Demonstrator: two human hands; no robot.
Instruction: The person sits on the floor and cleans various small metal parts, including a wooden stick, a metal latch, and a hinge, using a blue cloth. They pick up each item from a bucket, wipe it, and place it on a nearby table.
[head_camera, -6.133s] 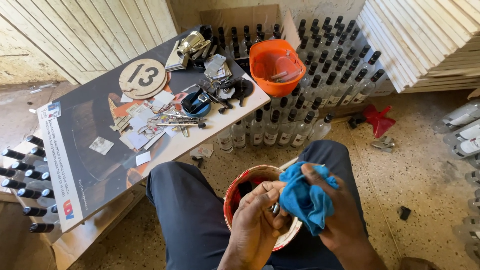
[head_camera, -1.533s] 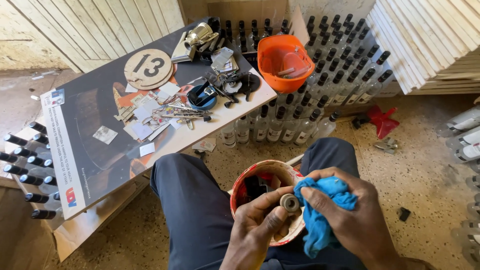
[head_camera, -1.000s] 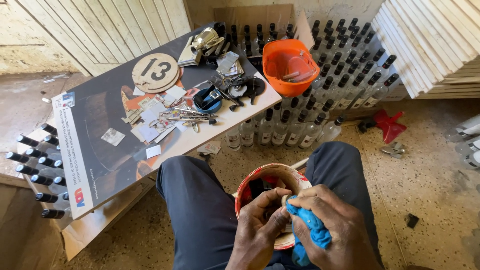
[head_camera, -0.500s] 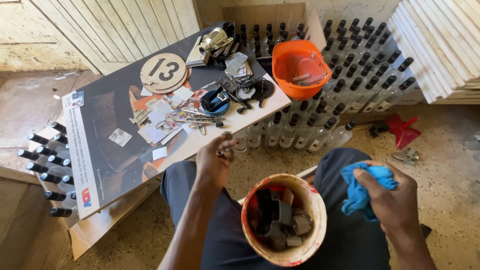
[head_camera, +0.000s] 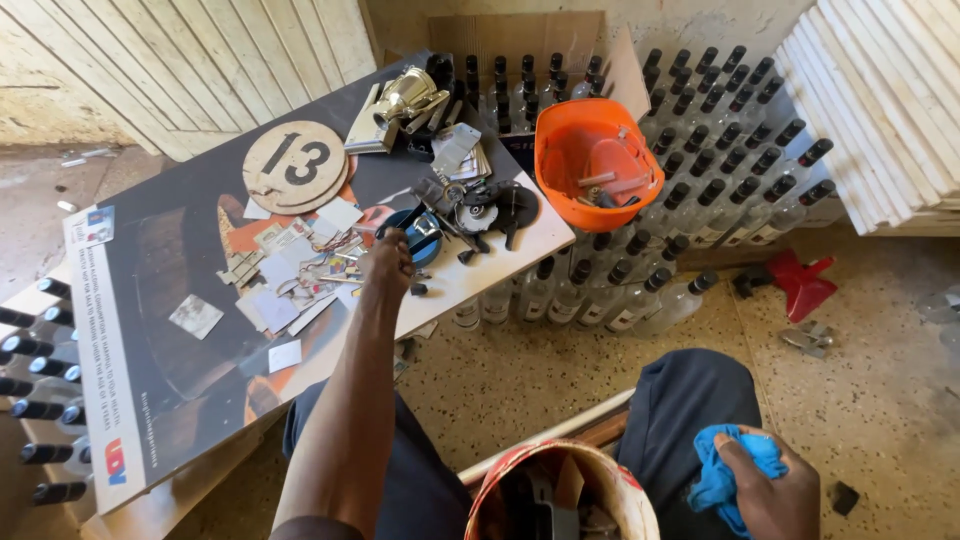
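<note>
My left hand (head_camera: 386, 266) stretches forward over the printed board (head_camera: 170, 350), its fingers resting among small keys, cards and metal bits beside a blue round part (head_camera: 416, 235); whether it grips anything is hidden. Low at the right, my right hand (head_camera: 775, 493) is closed on a crumpled blue cloth (head_camera: 722, 475) over my knee. Between my legs sits a red and white bucket (head_camera: 520, 478) holding dark parts.
An orange bowl (head_camera: 597, 164) with small parts sits at the board's far right end. A round wooden disc (head_camera: 296, 166) and a gold trophy piece (head_camera: 408, 96) lie further back. Rows of black-capped clear bottles (head_camera: 700, 160) stand behind. A red funnel (head_camera: 801, 282) lies on the floor.
My left hand left the bucket and reached forward onto the board. My right hand drew the blue cloth away to the right and down onto my knee.
</note>
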